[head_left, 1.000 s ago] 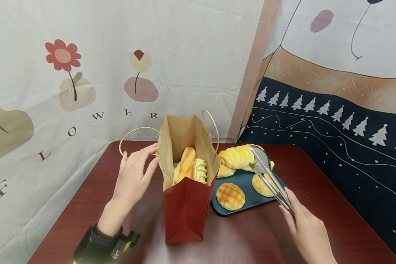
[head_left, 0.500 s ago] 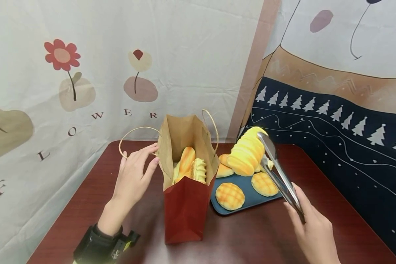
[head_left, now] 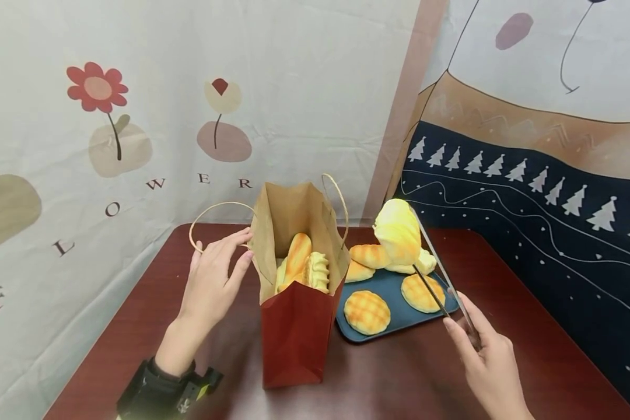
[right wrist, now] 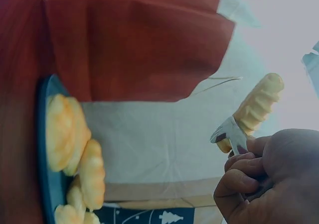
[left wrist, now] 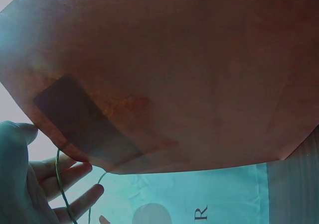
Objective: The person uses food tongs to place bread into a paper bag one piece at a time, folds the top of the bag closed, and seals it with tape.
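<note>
My right hand [head_left: 490,356] grips metal tongs [head_left: 436,251], whose arms pinch a yellow ridged bread roll [head_left: 399,230] raised over the tray. In the right wrist view the roll [right wrist: 260,102] sticks out past the tongs [right wrist: 229,134], tilted. Left of the tray stands a red paper bag [head_left: 296,335], mouth up, with several breads [head_left: 298,259] inside. My left hand [head_left: 210,280] touches the bag's left rim with fairly straight fingertips, thumb apart from the fingers. One twine handle [left wrist: 61,179] crosses those fingers in the left wrist view.
A dark blue tray [head_left: 394,294] holds two round crosshatched buns, one of them a bun [head_left: 366,312] at the near left, and several longer rolls [head_left: 370,255] behind. The brown table [head_left: 399,373] meets printed cloth walls [head_left: 304,87] at the back and right.
The tongs have lifted the yellow ridged roll off the pile on the tray and turned it upright, showing another roll beneath. My left hand and the bag stay in place.
</note>
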`<state>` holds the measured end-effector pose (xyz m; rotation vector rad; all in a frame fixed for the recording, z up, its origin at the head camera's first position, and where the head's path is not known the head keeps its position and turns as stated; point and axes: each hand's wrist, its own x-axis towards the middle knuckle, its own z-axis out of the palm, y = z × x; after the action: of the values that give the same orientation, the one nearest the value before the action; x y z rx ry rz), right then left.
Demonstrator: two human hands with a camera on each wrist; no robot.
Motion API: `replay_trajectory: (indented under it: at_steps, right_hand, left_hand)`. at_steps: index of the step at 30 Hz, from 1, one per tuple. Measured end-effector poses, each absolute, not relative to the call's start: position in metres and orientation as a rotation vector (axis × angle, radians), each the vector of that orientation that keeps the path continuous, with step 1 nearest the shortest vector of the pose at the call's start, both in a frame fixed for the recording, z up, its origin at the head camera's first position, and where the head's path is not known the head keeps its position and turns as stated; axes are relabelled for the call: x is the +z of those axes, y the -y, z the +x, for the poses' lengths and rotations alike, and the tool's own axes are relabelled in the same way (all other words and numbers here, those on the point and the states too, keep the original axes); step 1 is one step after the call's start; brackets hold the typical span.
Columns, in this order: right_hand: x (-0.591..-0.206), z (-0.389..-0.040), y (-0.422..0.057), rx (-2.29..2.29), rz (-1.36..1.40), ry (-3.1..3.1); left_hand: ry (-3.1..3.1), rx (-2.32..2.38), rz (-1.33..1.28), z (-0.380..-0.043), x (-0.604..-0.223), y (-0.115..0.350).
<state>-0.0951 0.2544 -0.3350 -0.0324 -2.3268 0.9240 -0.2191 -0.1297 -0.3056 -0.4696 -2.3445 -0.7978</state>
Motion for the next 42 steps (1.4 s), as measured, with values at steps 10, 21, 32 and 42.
replay_trajectory:
  at_steps: [10, 21, 32, 42]
  right_hand:
    - [-0.302, -0.082, -0.244, 1.194, 0.089, 2.384]
    - [-0.275, -0.075, -0.229, 1.51, 0.437, 2.284]
    - [-0.268, -0.085, -0.204, 1.623, 0.662, 2.318]
    - [-0.284, -0.1, -0.193, 1.903, 0.494, 2.481]
  left_hand:
    - [2.34, -0.794, -0.477, -0.219, -0.305, 0.13]
    - [2.344, -0.787, -0.483, -0.22, -0.304, 0.129]
    - [2.345, -0.783, -0.478, -0.22, -0.304, 0.129]
    - [2.338, -0.782, -0.475, -0.217, -0.303, 0.13]
